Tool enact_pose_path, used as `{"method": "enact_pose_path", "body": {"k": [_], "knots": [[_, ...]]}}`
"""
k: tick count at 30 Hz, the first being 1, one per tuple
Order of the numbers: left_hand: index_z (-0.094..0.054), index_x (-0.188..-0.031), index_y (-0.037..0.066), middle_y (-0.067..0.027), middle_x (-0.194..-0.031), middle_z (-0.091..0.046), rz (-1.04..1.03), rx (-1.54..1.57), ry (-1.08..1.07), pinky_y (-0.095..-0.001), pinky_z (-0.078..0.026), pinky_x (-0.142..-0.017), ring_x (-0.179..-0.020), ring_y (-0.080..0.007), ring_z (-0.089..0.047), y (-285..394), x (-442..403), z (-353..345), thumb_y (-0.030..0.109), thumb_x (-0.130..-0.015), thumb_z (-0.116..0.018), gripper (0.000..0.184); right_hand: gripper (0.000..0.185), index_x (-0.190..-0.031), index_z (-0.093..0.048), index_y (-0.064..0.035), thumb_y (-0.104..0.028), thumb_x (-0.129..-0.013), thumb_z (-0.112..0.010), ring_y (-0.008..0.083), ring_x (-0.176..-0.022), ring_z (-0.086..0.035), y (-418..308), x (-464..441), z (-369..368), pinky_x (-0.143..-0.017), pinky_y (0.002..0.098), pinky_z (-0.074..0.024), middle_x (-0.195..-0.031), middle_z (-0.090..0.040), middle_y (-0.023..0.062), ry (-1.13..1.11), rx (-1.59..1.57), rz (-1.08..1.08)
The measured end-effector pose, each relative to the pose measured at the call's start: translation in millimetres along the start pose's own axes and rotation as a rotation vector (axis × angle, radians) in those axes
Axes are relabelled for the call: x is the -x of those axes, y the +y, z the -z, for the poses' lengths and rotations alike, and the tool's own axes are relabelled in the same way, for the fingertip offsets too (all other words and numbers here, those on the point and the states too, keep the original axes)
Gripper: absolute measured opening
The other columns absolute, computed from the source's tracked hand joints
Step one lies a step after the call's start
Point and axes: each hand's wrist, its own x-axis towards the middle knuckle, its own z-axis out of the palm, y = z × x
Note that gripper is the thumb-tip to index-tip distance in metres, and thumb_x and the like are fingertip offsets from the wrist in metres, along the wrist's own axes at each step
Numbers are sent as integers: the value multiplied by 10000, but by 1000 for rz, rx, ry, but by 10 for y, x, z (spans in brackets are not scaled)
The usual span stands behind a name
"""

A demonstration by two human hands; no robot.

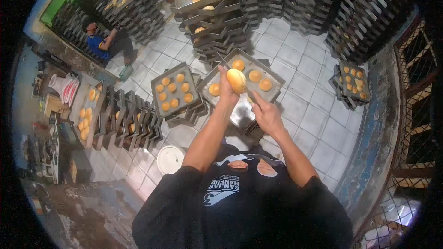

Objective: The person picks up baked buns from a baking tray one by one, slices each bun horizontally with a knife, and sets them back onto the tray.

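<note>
My left hand (226, 90) grips a round golden bun (236, 81), holding it up over a square metal baking tray (275, 77). On that tray lie several more buns, among them one bun (265, 84) near the right side. My right hand (267, 116) is closed just right of the held bun, near the tray's front edge. Something thin seems to stick out of its fingers toward the bun; I cannot make out what it is. The bare tray surface shows below the held bun, between my hands.
Left of my hands, another tray of buns (174, 85) tops a low stack. Tall tray stacks (210, 23) rise ahead, with more along the walls. A small stack (353, 83) stands right. A white round lid (170, 159) sits near my left elbow. A person (104, 44) sits far left.
</note>
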Motion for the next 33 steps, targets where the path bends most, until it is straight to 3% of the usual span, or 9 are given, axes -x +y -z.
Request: {"method": "enact_pose_path", "body": {"k": [2,4,8,11,17,20,26,30,33], "knots": [[-610,-1089,101,-62,-934,-681,-3,44,-13,-428,-585,-807,-904,-234,-689,113,-34,-4,791,-855,-555,731,488,-1453,-518,-69,-136,-973,-578,406,-791,-686,-1,70,54,-734,423,-529,-851,-666,268,8,39,50],[-613,-1103,110,-60,-954,-679,-9,28,29,-416,-569,-829,-934,-234,-685,268,-30,7,803,-854,-546,740,435,-1373,-557,-2,-141,-962,-589,475,-908,-659,-85,290,177,-780,506,-516,-1016,-663,319,-80,-4,-64],[-615,-1097,116,-58,-940,-672,9,-91,63,-416,-555,-829,-926,-232,-686,45,129,-70,805,-861,-538,732,443,-1377,-551,-1,-146,-960,-589,481,-916,-654,94,368,39,-787,506,-514,-1024,-659,327,-39,-126,-119],[-618,-1101,108,-61,-938,-682,36,-85,67,-434,-544,-842,-937,-239,-684,-154,164,-74,815,-868,-511,752,489,-1454,-509,-41,-145,-980,-572,374,-831,-713,179,112,-73,-764,410,-536,-872,-693,231,6,-11,-50],[-542,-1201,118,-59,-987,-663,53,-3,103,-428,-550,-751,-879,-214,-661,143,29,-45,806,-905,-449,755,471,-1436,-516,-24,-126,-979,-570,376,-879,-717,231,408,-10,-819,401,-546,-1059,-695,275,-26,16,5],[-623,-1200,135,-50,-1088,-685,68,23,134,-438,-526,-848,-1012,-229,-650,-22,98,16,793,-927,-418,741,471,-1431,-518,-28,-138,-976,-575,405,-928,-701,248,488,-66,-841,430,-536,-1129,-674,294,-81,-124,-188],[-580,-1325,147,-70,-1260,-651,158,52,168,-427,-490,-1011,-1151,-250,-621,-237,50,140,805,-928,-376,795,474,-1415,-525,-3,-149,-970,-595,438,-1000,-683,296,178,-208,-857,458,-525,-1130,-677,294,-38,-27,-80],[-567,-1336,145,-63,-1251,-650,146,62,168,-413,-497,-978,-1145,-234,-625,33,80,97,774,-964,-329,769,461,-1407,-534,11,-146,-977,-591,393,-939,-710,381,491,-199,-823,444,-533,-1088,-689,296,-25,-32,-22],[-559,-1337,150,-61,-1248,-649,137,-22,148,-413,-499,-966,-1140,-225,-625,-172,115,221,767,-969,-327,755,428,-1362,-578,-2,-136,-957,-616,459,-986,-671,402,467,-318,-856,453,-533,-1074,-681,303,-60,-263,-306]]}}
